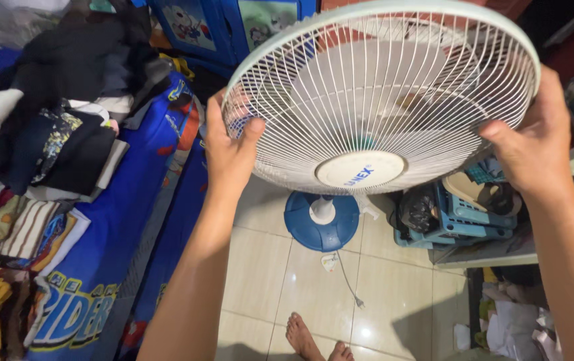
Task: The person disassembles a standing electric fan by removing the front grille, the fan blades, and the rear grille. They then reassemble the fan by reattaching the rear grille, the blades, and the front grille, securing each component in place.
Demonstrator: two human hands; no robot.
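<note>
One standing fan, white wire grille (380, 100) tilted up toward the head camera. Two hands gripping its rim: left hand (228, 150) clasping the left edge, right hand (534, 144) clasping the right edge. One round blue base (321, 224) sitting on the tiled floor (260, 274). One blue crate (461, 217) holding a dark bag and oddments. Bed (106, 241) carrying heaped clothes.

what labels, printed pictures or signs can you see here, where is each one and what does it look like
Badge: centre of the white fan guard held by left hand and right hand; round, cream, blue lettering.
Bedsheet print: lower left on the blue bedsheet; big yellow-outlined letters.
Cartoon panels: top, on a blue cabinet; pale rectangular pictures.
</note>
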